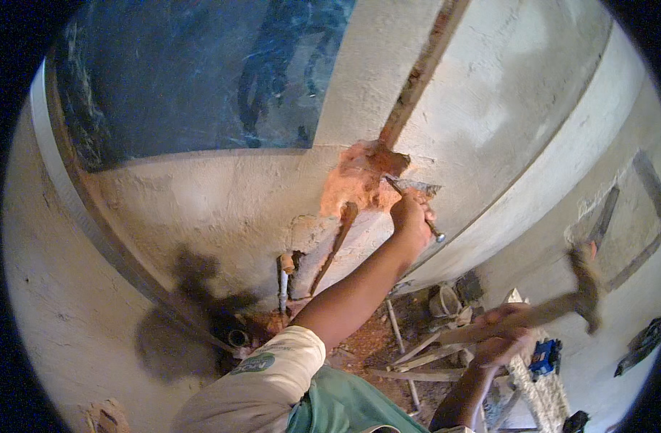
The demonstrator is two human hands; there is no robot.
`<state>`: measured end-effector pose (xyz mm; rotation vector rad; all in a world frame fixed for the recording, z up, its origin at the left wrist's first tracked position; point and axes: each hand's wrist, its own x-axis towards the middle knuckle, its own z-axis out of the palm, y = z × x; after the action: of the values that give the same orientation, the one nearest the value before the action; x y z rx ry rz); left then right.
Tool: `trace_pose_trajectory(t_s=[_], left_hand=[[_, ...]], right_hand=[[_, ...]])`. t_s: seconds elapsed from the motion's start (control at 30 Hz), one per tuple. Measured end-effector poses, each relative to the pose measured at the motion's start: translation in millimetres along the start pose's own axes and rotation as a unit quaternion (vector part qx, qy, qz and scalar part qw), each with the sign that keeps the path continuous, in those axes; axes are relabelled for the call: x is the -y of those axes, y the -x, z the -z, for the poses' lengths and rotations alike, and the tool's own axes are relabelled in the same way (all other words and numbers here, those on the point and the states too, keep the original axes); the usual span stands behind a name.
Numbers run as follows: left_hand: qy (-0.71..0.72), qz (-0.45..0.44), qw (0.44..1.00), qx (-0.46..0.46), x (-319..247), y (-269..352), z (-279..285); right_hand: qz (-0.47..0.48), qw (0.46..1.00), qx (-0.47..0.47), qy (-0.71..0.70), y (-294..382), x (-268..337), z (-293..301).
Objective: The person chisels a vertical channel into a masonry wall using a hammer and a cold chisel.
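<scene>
My left hand [413, 217] grips a metal chisel [436, 233], its tip against the edge of a broken patch of exposed red brick [357, 176] in the plastered wall. The chisel's round struck end points down to the right. Lower right, my right hand [502, 334] is closed around the wooden handle of a hammer [585, 292], whose blurred head is held away from the chisel. A narrow groove [422, 73] runs up the wall from the brick patch, and a shorter groove [336, 246] runs down from it.
A dark blue panel [200, 81] covers the upper left wall. A pipe with an orange fitting [285, 265] stands in a recess below the patch. Lower right are a wooden trestle [428, 373], a plank [541, 389] bearing a blue object [545, 357], and a bucket [444, 301]. Rubble covers the floor.
</scene>
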<state>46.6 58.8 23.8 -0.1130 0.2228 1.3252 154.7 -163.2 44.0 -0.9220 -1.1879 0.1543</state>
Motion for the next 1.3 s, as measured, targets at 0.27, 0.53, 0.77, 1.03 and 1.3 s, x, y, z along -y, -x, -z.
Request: trace_pose_trajectory(t_s=[0.27, 0.53, 0.77, 1.03, 1.3], left_hand=[[0.123, -0.003, 0.991, -0.062, -3, -5, -27], [0.195, 0.033, 0.978, -0.065, -17, -11, -43], [0.216, 0.064, 0.97, -0.09, -22, -8, -49], [0.241, 0.007, 0.969, -0.057, -25, -18, -44], [0.186, 0.031, 0.98, -0.065, -24, -22, -45]], right_hand=[[-0.076, 0.983, 0.084, 0.145, 28, -42, -43], [0.068, 0.996, -0.021, -0.053, -33, 27, -51], [-0.185, 0.96, 0.166, 0.131, 6, -26, -66], [0.149, 0.98, 0.035, -0.128, -57, 73, -79], [-0.141, 0.97, 0.094, 0.175, -17, 2, -61]])
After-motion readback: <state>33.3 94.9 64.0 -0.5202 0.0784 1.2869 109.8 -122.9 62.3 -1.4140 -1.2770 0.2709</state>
